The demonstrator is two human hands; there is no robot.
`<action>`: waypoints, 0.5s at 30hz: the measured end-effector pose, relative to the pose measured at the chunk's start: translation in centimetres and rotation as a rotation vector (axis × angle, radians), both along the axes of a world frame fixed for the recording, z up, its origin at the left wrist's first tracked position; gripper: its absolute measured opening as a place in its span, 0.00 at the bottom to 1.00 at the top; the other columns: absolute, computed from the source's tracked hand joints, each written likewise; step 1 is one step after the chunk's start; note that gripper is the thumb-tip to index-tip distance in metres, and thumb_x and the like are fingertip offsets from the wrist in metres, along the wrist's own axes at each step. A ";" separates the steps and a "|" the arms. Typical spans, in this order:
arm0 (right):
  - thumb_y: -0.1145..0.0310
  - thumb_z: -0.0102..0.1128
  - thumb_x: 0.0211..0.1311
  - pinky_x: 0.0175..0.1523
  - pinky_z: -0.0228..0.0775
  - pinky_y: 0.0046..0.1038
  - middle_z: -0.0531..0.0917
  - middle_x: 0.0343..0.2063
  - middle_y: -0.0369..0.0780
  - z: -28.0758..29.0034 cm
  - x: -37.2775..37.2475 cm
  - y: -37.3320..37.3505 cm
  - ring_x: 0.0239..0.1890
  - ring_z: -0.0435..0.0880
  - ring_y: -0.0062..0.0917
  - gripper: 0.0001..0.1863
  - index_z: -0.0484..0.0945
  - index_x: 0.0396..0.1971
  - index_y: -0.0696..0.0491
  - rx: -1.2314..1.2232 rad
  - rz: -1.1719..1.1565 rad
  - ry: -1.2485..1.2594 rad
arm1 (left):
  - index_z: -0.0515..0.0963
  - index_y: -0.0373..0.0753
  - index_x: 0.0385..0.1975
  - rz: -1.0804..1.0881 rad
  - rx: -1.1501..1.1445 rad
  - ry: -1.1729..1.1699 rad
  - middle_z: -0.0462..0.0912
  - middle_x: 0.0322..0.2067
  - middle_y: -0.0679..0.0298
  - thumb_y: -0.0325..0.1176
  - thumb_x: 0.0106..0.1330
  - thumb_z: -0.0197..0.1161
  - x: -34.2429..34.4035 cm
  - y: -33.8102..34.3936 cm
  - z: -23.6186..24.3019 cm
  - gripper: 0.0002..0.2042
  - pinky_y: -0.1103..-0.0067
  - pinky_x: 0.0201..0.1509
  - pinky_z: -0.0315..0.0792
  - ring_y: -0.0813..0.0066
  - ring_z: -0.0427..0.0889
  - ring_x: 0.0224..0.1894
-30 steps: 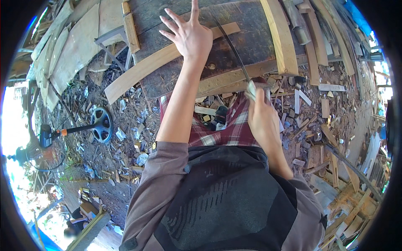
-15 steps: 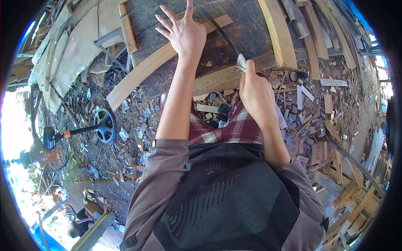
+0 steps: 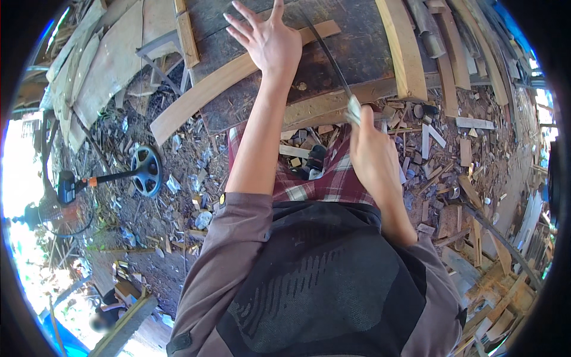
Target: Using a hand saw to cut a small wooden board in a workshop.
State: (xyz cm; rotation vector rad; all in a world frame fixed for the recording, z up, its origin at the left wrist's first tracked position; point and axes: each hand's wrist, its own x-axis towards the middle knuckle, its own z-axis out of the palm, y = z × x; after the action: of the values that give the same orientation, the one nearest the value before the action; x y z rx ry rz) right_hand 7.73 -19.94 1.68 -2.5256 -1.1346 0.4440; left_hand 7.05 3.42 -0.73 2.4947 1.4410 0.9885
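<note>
My left hand [image 3: 275, 49] lies with its fingers spread over a curved-looking pale wooden plank [image 3: 205, 89], which rests across a dark, worn workbench [image 3: 238, 35]. Wrapped round a whitish, cloth-like handle [image 3: 354, 110] is my right hand [image 3: 376, 143], just off the bench's near edge. From that handle a long, thin, dark blade [image 3: 331, 55] runs up and left over the bench, crossing the plank to the right of my left hand. Its far end is hidden by the picture's top edge, and I cannot make out whether it has teeth.
A thicker pale board [image 3: 399, 50] lies at the bench's right side, with more boards [image 3: 452, 71] beyond it. Wood scraps litter the ground [image 3: 178, 208]. A black wheel [image 3: 146, 171] on a shaft stands at the left. Another person [image 3: 106, 315] appears at the lower left.
My right hand has drawn back toward me and slightly right, bringing the handle and dark blade along. My left hand stays spread on the plank, shifted only slightly in the picture.
</note>
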 end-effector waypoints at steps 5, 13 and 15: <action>0.67 0.47 0.69 0.32 0.72 0.54 0.81 0.21 0.56 0.3 -0.3 -1.2 0.27 0.82 0.55 0.12 0.62 0.48 0.54 -0.029 -0.012 -0.014 | 0.62 0.62 0.70 -0.078 0.051 -0.028 0.44 0.72 0.39 0.26 0.56 0.59 -0.3 0.5 -0.2 0.38 0.53 0.76 0.41 0.34 0.40 0.73; 0.67 0.45 0.72 0.35 0.71 0.54 0.81 0.23 0.57 0.6 3.0 5.5 0.30 0.81 0.56 0.10 0.61 0.45 0.55 0.035 0.016 -0.101 | 0.62 0.62 0.70 -0.081 -0.020 -0.017 0.43 0.72 0.39 0.26 0.55 0.58 0.2 -0.3 -0.2 0.38 0.53 0.76 0.42 0.33 0.40 0.73; 0.67 0.45 0.71 0.34 0.71 0.55 0.81 0.22 0.57 0.2 2.4 4.3 0.29 0.82 0.56 0.09 0.62 0.45 0.55 0.059 0.016 -0.092 | 0.62 0.62 0.70 -0.067 -0.042 -0.018 0.42 0.72 0.39 0.27 0.56 0.58 0.5 -0.3 -0.3 0.38 0.53 0.76 0.42 0.33 0.40 0.73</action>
State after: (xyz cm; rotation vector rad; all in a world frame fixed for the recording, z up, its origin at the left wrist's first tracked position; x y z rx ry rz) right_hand 10.17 -15.69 1.92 -2.5103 -1.1836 0.2970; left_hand 7.52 3.14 -1.06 2.4806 1.3491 0.9564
